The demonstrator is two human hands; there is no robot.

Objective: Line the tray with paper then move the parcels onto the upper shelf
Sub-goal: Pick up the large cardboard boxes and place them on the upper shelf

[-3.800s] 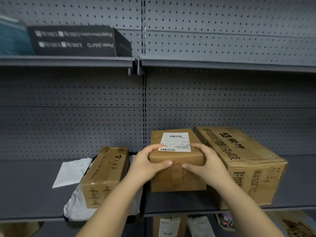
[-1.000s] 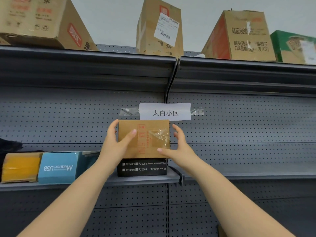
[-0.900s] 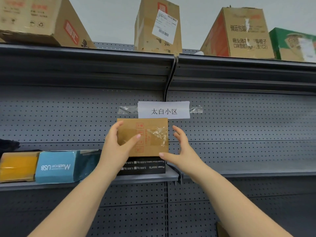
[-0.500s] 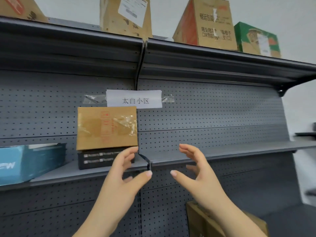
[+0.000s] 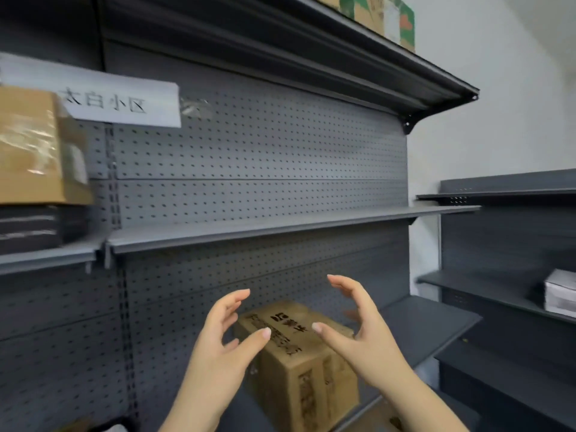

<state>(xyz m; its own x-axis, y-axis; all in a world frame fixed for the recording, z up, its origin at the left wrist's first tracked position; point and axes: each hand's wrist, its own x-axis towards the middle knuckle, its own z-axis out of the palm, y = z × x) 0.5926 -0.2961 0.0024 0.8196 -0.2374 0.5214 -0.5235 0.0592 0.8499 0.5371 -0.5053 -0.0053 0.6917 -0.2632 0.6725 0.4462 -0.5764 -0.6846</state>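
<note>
A small brown parcel (image 5: pixel 34 148) rests on a black box (image 5: pixel 29 227) on the upper shelf (image 5: pixel 249 229) at the far left. Lower down, a long brown carton with black print (image 5: pixel 296 353) lies on the lower shelf (image 5: pixel 430 322). My left hand (image 5: pixel 224 347) and my right hand (image 5: pixel 358 332) hover just above that carton, palms facing each other, fingers spread, holding nothing. The tray and the paper are out of view.
A white label with black characters (image 5: pixel 118 101) is taped to the grey pegboard. Green and brown boxes (image 5: pixel 389 17) stand on the top shelf. A second dark shelf unit on the right carries a white packet (image 5: pixel 561 291).
Both hands let go of the small parcel, which now stands on the black box. The view swung right and down, and my empty hands dropped toward the long carton on the lower shelf.
</note>
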